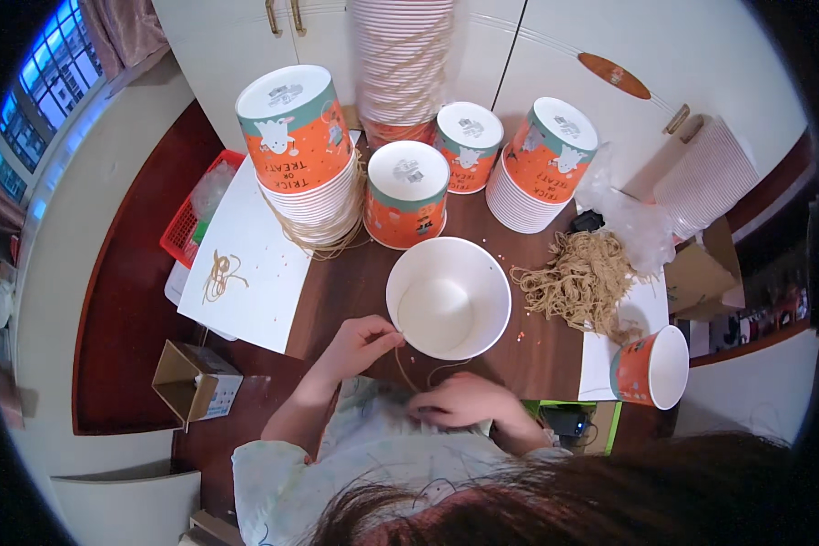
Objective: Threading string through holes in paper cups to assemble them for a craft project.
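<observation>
A white-lined paper bucket (pixel 449 300) stands mouth up at the table's front edge, its inside facing me. My left hand (pixel 359 348) is closed at the left of its rim, thumb and forefinger pinching a thin tan cord (pixel 404 369). From there the cord hangs down toward my right hand and curves in front of the bucket. My right hand (pixel 462 400) is low, just in front of the bucket, with its fingers curled around the cord's lower part; the fingertips are partly hidden. A heap of tan cords (pixel 578 282) lies to the right.
Upside-down orange and green paper buckets (pixel 408 196) stand along the back, several in nested stacks. One bucket (pixel 651 368) lies on its side at the right front corner. White sheets (pixel 246 282) cover the table's ends. A cardboard box (pixel 197 382) sits on the floor at left.
</observation>
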The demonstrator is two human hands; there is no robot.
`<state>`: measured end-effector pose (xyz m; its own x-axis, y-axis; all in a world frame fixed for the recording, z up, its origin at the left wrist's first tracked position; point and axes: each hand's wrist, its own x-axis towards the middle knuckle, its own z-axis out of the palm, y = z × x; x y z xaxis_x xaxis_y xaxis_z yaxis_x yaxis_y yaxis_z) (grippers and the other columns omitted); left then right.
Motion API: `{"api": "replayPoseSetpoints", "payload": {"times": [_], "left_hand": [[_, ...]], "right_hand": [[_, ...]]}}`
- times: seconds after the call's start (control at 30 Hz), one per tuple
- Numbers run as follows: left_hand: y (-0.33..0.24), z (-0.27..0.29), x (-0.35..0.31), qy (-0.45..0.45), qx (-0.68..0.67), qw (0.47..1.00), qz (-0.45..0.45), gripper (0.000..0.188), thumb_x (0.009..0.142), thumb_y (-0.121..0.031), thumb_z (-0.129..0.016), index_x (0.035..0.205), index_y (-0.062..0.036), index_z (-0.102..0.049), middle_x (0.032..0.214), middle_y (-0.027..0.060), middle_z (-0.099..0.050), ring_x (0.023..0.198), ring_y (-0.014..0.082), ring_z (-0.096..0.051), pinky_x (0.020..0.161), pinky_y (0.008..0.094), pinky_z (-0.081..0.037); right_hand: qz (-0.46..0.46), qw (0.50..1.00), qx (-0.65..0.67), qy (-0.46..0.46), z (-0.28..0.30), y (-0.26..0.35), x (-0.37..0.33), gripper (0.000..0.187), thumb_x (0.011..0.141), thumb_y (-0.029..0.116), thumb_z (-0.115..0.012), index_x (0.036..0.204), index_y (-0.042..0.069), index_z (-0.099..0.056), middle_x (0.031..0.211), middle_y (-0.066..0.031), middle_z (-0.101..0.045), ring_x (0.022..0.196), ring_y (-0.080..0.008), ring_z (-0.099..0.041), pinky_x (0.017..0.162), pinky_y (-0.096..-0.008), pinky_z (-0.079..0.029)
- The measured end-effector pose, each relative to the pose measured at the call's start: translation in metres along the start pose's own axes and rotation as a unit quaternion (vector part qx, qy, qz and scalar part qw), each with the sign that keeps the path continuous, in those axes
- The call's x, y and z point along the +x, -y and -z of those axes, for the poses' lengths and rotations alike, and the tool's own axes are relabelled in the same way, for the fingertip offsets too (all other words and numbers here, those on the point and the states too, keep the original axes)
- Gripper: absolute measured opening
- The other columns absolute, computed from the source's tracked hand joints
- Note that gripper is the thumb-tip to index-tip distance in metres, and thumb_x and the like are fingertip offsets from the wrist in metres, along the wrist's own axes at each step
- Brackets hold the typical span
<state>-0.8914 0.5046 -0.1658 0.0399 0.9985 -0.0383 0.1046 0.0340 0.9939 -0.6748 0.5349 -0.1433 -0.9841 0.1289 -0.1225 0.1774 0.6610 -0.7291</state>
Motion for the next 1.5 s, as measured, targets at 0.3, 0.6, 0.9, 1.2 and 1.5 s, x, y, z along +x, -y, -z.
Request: {"api": "replayPoseSetpoints", "payload": {"times": [0.3,0.6,0.9,1.2,1.5], "left_hand": [[-0.013,0.022,0.013,0.087,0.043,0.995,-0.003,0.009,0.079,-0.007,-0.059,0.081,0.001,-0.062,0.075,0.0049,-0.062,0.071,0.0084,-0.056,0.063,0.0216,-0.044],[-0.073,0.002,0.123,0.018,0.35,0.878,-0.325,0.017,0.075,-0.017,-0.06,0.087,-0.0046,-0.059,0.083,0.0085,-0.058,0.084,0.0252,-0.054,0.072,0.035,-0.044],[-0.067,-0.039,0.179,0.191,0.42,0.834,-0.303,0.018,0.075,-0.02,-0.06,0.087,-0.0069,-0.062,0.082,0.0089,-0.06,0.078,0.024,-0.057,0.07,0.0343,-0.045],[-0.013,-0.059,0.136,-0.091,0.206,0.93,-0.29,0.011,0.076,-0.008,-0.059,0.082,-0.0024,-0.051,0.07,0.0107,-0.052,0.06,0.023,-0.053,0.055,0.0321,-0.043],[0.057,-0.064,0.136,-0.075,0.13,0.975,-0.163,0.015,0.081,-0.006,-0.056,0.086,-0.0015,-0.042,0.068,0.0051,-0.054,0.06,0.0102,-0.056,0.047,0.0221,-0.044]], "right_hand": [[0.325,0.81,0.291,-0.393,0.027,-0.048,-0.171,0.008,0.069,0.0,-0.063,0.065,0.001,-0.056,0.055,-0.0125,-0.057,0.041,-0.0213,-0.054,0.037,-0.0304,-0.04],[0.44,0.733,0.37,-0.364,0.034,-0.043,-0.181,0.014,0.074,0.0,-0.051,0.062,-0.006,-0.056,0.053,-0.0189,-0.056,0.038,-0.0254,-0.056,0.033,-0.0306,-0.044],[0.186,0.74,0.314,-0.566,0.037,-0.022,-0.135,0.013,0.065,0.002,-0.07,0.072,-0.005,-0.061,0.067,-0.0188,-0.061,0.056,-0.0248,-0.062,0.05,-0.0335,-0.052],[-0.051,0.777,0.011,-0.628,0.065,-0.006,-0.072,0.006,0.072,0.004,-0.063,0.075,0.001,-0.059,0.088,-0.0075,-0.055,0.085,-0.0145,-0.052,0.073,-0.0282,-0.04],[-0.096,0.821,0.093,-0.555,0.05,-0.102,0.01,0.011,0.086,0.013,-0.048,0.086,0.002,-0.047,0.066,-0.0073,-0.051,0.061,-0.0163,-0.052,0.056,-0.0282,-0.041]]}}
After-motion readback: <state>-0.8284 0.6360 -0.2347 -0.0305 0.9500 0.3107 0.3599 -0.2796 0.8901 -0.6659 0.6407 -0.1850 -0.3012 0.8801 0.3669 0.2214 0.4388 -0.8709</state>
